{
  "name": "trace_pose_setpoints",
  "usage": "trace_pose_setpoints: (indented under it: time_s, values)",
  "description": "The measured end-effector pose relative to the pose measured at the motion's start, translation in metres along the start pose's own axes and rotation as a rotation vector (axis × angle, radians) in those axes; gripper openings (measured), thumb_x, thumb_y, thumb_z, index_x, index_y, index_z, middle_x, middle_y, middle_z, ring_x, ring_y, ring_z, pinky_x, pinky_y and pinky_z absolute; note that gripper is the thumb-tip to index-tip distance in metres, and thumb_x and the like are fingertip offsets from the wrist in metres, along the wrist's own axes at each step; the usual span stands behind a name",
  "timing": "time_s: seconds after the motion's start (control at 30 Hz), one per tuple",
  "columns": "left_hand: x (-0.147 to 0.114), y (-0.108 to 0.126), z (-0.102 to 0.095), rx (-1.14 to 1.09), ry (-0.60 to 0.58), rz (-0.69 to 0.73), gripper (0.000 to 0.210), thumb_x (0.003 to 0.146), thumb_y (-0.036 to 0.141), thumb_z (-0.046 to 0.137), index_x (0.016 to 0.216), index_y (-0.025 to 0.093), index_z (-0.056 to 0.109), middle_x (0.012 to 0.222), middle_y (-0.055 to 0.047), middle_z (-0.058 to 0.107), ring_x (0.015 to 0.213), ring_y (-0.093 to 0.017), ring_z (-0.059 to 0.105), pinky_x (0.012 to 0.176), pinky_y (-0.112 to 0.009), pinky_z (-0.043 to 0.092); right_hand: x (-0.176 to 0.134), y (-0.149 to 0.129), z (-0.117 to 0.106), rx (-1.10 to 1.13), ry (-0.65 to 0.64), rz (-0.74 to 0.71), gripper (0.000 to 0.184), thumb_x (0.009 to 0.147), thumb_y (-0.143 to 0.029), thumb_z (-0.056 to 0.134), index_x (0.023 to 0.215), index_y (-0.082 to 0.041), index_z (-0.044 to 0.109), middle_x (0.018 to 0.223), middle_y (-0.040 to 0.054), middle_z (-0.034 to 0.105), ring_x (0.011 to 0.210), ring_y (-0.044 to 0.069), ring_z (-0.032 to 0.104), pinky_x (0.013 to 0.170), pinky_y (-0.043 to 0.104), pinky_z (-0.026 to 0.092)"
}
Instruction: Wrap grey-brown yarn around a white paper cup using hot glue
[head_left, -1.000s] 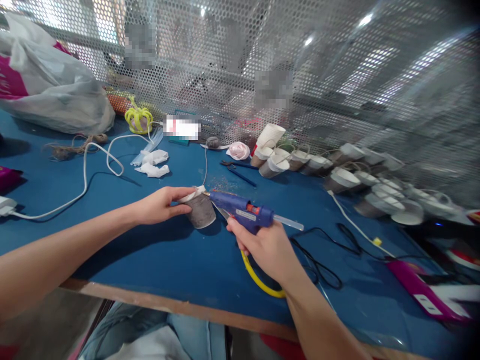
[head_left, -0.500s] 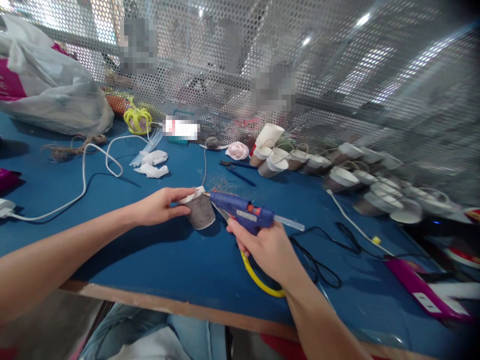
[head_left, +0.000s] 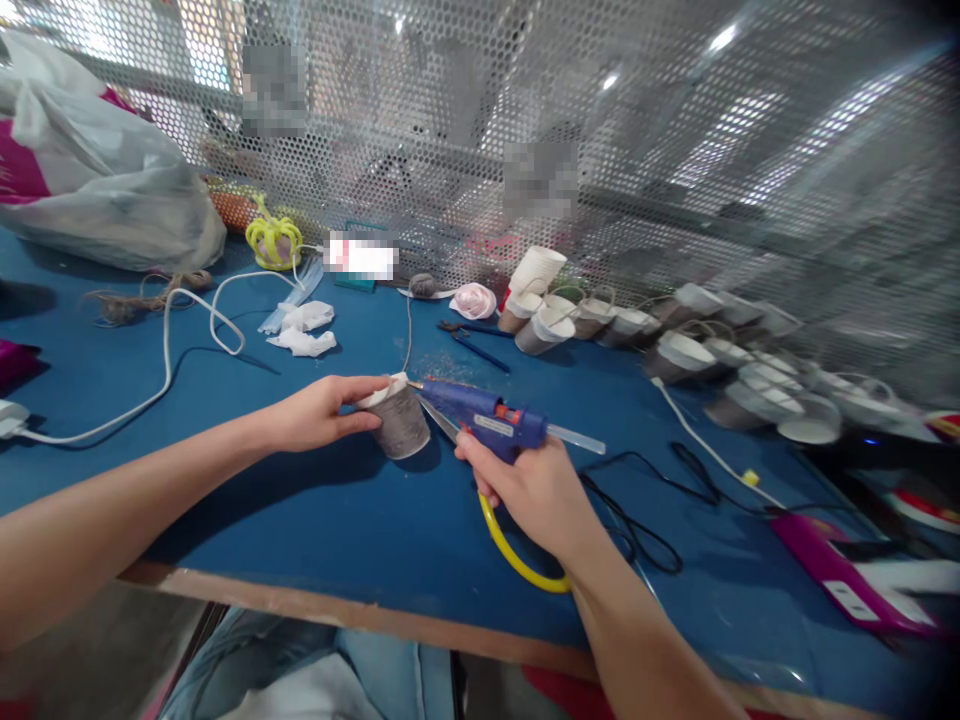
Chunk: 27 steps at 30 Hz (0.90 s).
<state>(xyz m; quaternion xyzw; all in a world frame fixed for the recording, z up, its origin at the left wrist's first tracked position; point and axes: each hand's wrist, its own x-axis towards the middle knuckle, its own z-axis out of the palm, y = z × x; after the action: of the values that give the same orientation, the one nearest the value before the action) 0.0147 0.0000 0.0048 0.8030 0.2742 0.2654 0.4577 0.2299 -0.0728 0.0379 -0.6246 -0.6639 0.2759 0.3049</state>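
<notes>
A small cup wrapped in grey twine [head_left: 403, 422], white at its rim, sits tilted on the blue table, gripped by my left hand [head_left: 326, 410] with thumb and fingers on its left side. In my right hand [head_left: 529, 485] is a blue glue gun [head_left: 480, 412], a clear glue stick [head_left: 577, 438] poking out of its back. The gun's nozzle is at the cup's upper right edge. Grey twine runs from the cup back to a small ball of twine [head_left: 423, 286]. Scissors with a yellow handle [head_left: 517, 560] lie under my right hand, partly hidden.
Several twine-wrapped cups with handles [head_left: 679, 355] stand at the back right. Blue-handled pliers [head_left: 480, 345] and a pink ribbon roll [head_left: 473, 301] lie behind the cup. A purple power strip [head_left: 847, 575] and black cable [head_left: 637, 520] are on the right; a plastic bag [head_left: 112, 170] fills the far left.
Both hands hold nearly the same pose. The glue gun's tip has shifted very slightly at the cup's rim; the cup stays in place.
</notes>
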Motion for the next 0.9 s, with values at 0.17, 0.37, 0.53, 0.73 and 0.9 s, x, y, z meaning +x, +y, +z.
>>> trace_pose_setpoints:
  time_s: [0.17,0.37,0.53,0.73,0.9]
  values:
    - [-0.0007,-0.0009,-0.0003,-0.008,-0.001,-0.002,0.048,0.080,0.023,0.048,0.126,0.011,0.039,0.126,-0.012,0.050,0.113,-0.022,0.049,0.096,-0.035,0.038,-0.0002,0.0002,0.0002,0.012,-0.028,0.006,0.029,0.076,-0.038,0.049,0.059,-0.015,0.055,0.037,-0.0035,0.046,0.035,0.010,0.047,0.043,0.022,0.041]
    - [0.0002,-0.0001,0.0000,-0.006,0.003,0.004,0.048,0.080,0.024,0.048,0.125,0.013,0.041,0.126,-0.012,0.051,0.113,-0.023,0.049,0.096,-0.037,0.037,-0.0001,0.0011,0.0001,0.000,-0.012,-0.003,0.029,0.077,-0.038,0.049,0.060,-0.015,0.055,0.038,-0.0036,0.046,0.036,0.010,0.048,0.043,0.023,0.042]
    - [-0.0006,-0.0002,-0.0003,0.004,0.001,0.003,0.048,0.080,0.024,0.048,0.126,0.013,0.039,0.128,-0.011,0.049,0.114,-0.022,0.048,0.097,-0.036,0.037,-0.0005,0.0005,-0.0005,-0.014,-0.020,-0.010,0.029,0.077,-0.038,0.048,0.061,-0.015,0.056,0.038,-0.0034,0.047,0.036,0.010,0.048,0.043,0.023,0.042]
    - [-0.0005,0.0004,-0.0003,-0.002,-0.001,-0.005,0.048,0.080,0.024,0.048,0.125,0.011,0.040,0.127,-0.011,0.050,0.114,-0.022,0.048,0.096,-0.034,0.037,-0.0007,0.0022,0.0004,-0.021,-0.028,-0.004,0.031,0.077,-0.040,0.048,0.060,-0.015,0.056,0.038,-0.0028,0.047,0.037,0.011,0.049,0.043,0.023,0.042]
    - [0.0005,0.0003,0.0004,-0.017,-0.003,0.003,0.047,0.080,0.024,0.048,0.125,0.012,0.041,0.125,-0.011,0.052,0.112,-0.023,0.050,0.095,-0.036,0.038,-0.0019,0.0021,0.0016,-0.041,-0.002,-0.002,0.032,0.076,-0.042,0.049,0.058,-0.016,0.053,0.040,-0.0015,0.049,0.038,0.012,0.051,0.046,0.025,0.044]
